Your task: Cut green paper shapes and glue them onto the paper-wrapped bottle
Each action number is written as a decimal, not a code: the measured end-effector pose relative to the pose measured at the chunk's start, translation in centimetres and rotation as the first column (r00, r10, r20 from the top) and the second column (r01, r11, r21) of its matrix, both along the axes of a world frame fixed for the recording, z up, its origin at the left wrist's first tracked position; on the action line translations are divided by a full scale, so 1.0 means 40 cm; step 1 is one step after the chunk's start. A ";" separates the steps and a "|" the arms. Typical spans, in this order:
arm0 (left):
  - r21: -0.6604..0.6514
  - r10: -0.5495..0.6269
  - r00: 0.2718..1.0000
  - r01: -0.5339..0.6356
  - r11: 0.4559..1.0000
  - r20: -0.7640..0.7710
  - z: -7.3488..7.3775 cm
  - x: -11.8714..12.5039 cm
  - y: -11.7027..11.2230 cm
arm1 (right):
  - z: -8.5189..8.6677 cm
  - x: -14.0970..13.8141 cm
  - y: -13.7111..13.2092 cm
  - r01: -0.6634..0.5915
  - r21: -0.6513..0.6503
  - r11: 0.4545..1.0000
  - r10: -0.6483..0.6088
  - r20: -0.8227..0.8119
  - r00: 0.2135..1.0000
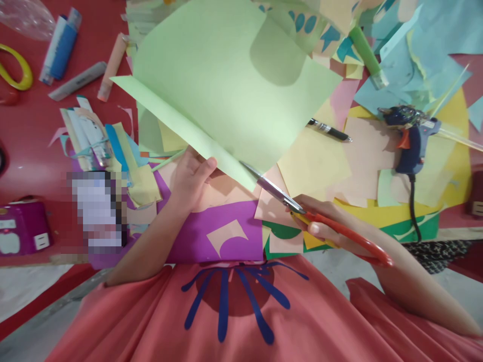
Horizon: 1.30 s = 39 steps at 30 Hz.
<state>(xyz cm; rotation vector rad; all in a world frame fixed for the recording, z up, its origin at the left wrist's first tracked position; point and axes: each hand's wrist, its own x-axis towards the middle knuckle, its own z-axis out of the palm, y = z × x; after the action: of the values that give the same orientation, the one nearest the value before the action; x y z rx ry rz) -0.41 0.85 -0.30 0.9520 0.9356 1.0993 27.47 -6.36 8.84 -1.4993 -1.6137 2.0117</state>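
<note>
A large sheet of light green paper spreads over the middle of the table, with a strip along its near edge folded or partly cut. My left hand pinches that near edge, thumb on top and fingers underneath. In my right hand is a pair of scissors with red and yellow handles. Their blades point up and left and meet the sheet's near edge, right of my left hand. Below the paper lie purple card and a peach scrap.
A blue hot glue gun with its cord lies at the right. Near the sheet's right corner is a black pen. Markers, a blurred phone-like object and a purple box are at the left. Paper scraps surround the sheet.
</note>
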 end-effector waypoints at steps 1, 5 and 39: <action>-0.007 0.002 1.000 -0.002 1.000 -0.004 0.001 0.001 0.000 | -0.005 0.002 -0.002 -0.002 0.010 1.000 0.002 -0.005 1.000; -0.028 0.001 0.999 -0.002 1.000 -0.055 0.009 0.005 0.001 | -0.031 0.011 -0.010 -0.026 0.062 0.998 0.028 -0.022 0.999; 0.039 -0.018 0.987 0.024 0.999 -0.161 0.036 0.036 -0.050 | -0.034 0.005 -0.036 -0.105 0.127 0.986 0.120 -0.118 0.986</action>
<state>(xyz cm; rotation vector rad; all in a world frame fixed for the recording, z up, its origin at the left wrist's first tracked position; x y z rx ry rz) 1.04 -1.14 1.13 1.0946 1.0350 1.0383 27.67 -7.81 7.46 -1.2403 -1.7691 1.9815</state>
